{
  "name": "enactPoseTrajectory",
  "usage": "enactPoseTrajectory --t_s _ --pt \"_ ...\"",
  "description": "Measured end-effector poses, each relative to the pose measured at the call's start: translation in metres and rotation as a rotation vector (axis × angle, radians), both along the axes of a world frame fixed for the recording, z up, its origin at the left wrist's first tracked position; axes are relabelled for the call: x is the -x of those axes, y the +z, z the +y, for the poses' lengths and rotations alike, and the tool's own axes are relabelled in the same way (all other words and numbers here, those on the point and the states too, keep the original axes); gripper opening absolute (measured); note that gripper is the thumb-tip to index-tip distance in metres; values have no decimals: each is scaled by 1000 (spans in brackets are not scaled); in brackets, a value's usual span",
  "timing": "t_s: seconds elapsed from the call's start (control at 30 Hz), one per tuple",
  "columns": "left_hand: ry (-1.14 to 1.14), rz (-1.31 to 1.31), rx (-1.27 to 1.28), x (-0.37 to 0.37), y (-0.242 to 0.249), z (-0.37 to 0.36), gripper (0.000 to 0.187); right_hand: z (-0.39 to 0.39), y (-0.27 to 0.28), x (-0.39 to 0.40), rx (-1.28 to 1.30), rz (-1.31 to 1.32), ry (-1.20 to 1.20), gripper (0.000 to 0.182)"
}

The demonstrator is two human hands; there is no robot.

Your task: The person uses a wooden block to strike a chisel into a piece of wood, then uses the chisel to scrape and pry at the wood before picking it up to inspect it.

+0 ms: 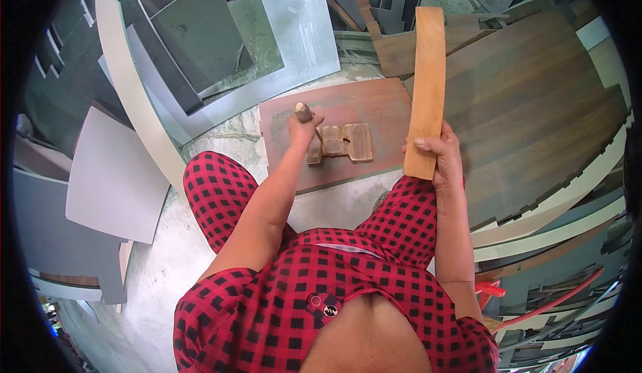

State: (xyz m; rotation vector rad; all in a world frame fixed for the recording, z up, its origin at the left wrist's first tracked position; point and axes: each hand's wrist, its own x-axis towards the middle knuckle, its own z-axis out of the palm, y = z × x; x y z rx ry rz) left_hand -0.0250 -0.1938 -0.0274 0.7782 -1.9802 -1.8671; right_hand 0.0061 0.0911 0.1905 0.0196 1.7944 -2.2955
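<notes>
My left hand (306, 130) is closed around an upright tool with a rounded wooden handle (303, 111); its lower end is hidden by the hand. Right beside that hand lies a small brown wooden block assembly (344, 142) with a notch in its middle, flat on a reddish-brown board (287, 172) on the floor. On the other side, my right hand (447, 156) grips a long, light-brown wooden plank (429, 79) near its lower end, thumb on the face towards me. The plank stands up away from me and overlaps the reddish board's right edge.
A large dark wood-grain panel (521, 112) spreads on the right. A pale frame (307, 25) and grey sheets (200, 39) lean at the back left. A curved light strip (134, 85) and a white panel (114, 172) stand at my left. Red tubing (555, 299) runs at lower right.
</notes>
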Motion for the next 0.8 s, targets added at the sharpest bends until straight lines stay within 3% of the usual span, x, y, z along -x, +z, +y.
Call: enactPoseTrajectory --t_s 0.3,0.37,0.5,0.6,0.77,0.8 --pt "-69 -167 294 5 5 10 35 17 1 -1 -85 -19 -47 55" --pt "-120 -164 358 -5 26 20 38 16 1 -3 -261 65 -77 55" --pt "-151 -115 322 0 10 22 35 4 9 -11 -319 123 -51 52" --pt "-156 -132 290 -4 17 22 31 -28 14 -17 -188 219 -36 51" --pt "-180 -62 238 -6 20 27 26 -46 -35 -18 -251 268 51 52" --pt "-179 -64 234 -6 18 30 26 -44 -44 -17 -606 274 146 54"
